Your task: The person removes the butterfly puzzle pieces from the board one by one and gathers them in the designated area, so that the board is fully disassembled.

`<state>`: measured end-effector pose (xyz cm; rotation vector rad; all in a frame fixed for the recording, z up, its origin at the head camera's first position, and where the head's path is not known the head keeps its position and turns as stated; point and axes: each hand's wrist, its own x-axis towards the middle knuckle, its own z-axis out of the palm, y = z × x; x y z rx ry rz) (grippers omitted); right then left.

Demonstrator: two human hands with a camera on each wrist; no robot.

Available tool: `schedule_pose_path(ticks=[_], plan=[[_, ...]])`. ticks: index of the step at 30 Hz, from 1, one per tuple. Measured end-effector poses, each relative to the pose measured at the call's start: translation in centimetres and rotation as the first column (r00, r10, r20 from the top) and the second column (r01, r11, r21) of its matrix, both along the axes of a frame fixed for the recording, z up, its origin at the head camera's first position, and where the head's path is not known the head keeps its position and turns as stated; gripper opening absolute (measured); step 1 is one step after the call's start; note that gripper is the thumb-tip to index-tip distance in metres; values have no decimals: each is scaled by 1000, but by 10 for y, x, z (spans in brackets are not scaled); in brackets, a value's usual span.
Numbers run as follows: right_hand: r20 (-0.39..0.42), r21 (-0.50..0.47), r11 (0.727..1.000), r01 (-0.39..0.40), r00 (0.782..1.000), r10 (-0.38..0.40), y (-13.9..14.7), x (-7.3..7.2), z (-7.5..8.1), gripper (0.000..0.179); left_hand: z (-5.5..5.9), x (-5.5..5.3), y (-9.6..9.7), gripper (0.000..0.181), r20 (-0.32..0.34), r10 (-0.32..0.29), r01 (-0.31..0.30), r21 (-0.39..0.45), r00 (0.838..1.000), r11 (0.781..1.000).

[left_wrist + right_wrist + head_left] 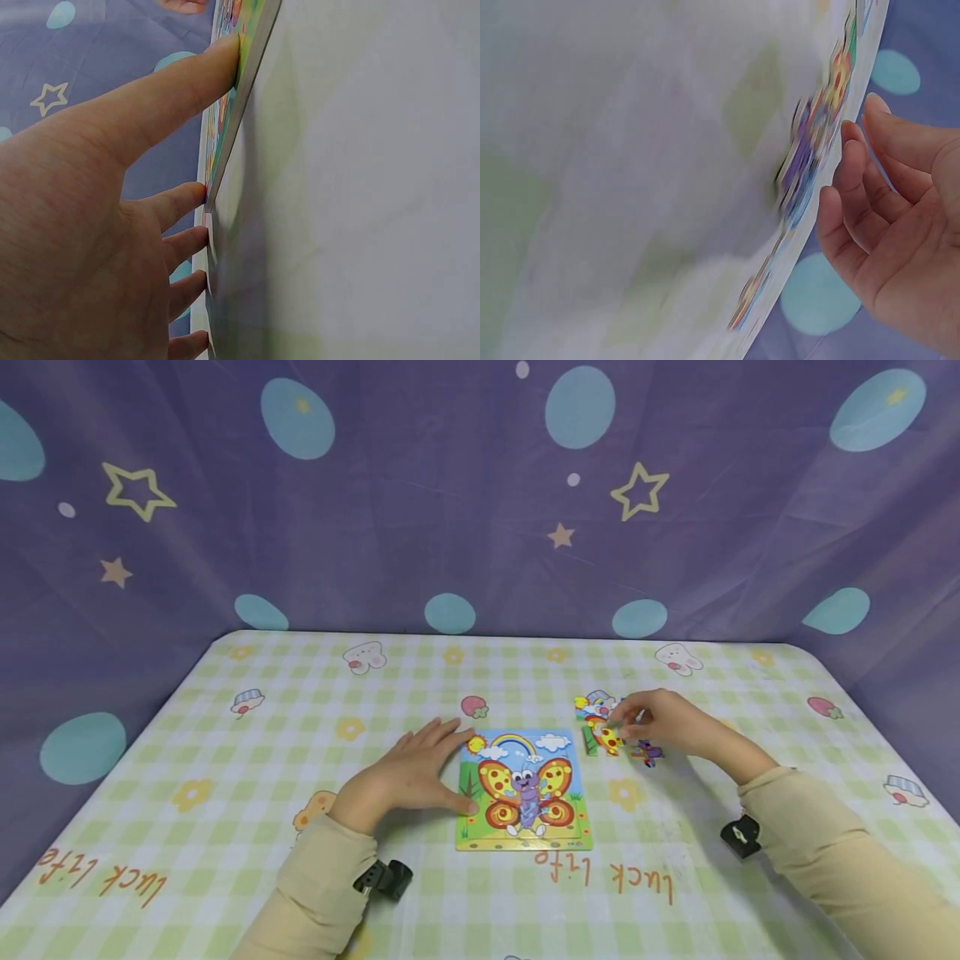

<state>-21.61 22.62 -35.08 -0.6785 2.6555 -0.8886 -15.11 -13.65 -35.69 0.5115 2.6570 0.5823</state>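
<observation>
A square butterfly puzzle board point(525, 838) with a rainbow and sun lies flat on the checked tablecloth. My left hand point(408, 777) rests at its left side, fingers spread, with the thumb on the lower left border and the index fingertip at the upper left corner. My right hand point(660, 722) hovers over the loose puzzle pieces, its fingers bent loosely above a yellow-and-red wing piece point(606, 737). In the right wrist view no piece shows between those fingers. Beside it lies a purple piece point(649, 752), and a sky-blue piece point(588, 708) sits behind, partly covered by the hand.
The table point(225, 877) has a green-and-white checked cloth with printed cakes, flowers and letters. A purple curtain point(480, 510) with stars and balloons hangs behind the table's far edge. Each wrist wears a black strap mount point(386, 878).
</observation>
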Motion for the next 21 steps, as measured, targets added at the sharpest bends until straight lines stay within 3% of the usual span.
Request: schedule_pose_path(ticks=[7, 15, 21], plan=[[4, -47, 998, -37, 999, 37, -24, 12, 1, 15, 0, 0, 0, 104, 0, 2, -2, -4, 1000, 1000], [-120, -68, 986, -152, 982, 143, -47, 23, -5, 12, 0, 0, 0, 104, 2, 2, -2, -7, 1000, 1000], [-98, -60, 982, -177, 980, 171, -60, 30, -6, 13, 1, 0, 0, 104, -4, 2, -2, -2, 1000, 1000]])
